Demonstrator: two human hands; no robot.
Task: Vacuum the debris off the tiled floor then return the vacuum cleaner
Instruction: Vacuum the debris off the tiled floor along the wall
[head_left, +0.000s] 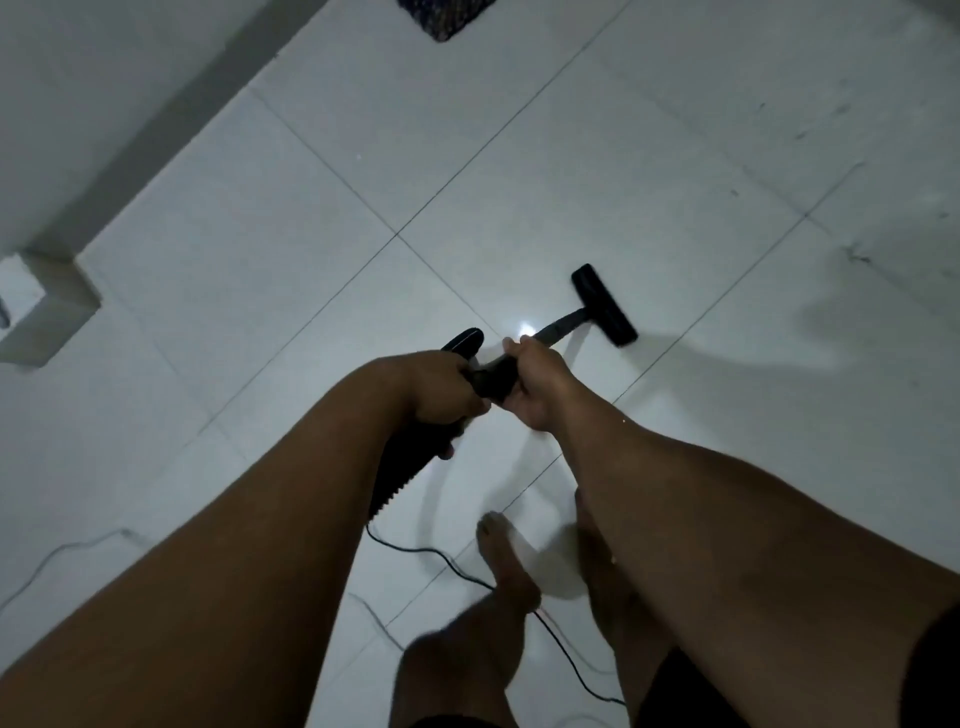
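Head view: left hand (441, 387) and right hand (537, 384) grip vacuum cleaner (493, 376).

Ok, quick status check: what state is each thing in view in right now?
Left hand: gripping the vacuum body.
Right hand: gripping the wand.
Vacuum cleaner: held off the floor.
Floor nozzle: down flat on the tile.
Power cord: slack, trailing across the floor by the bare foot.
Tiled floor: dark specks on the right.
Mat: at the top edge, cut off.
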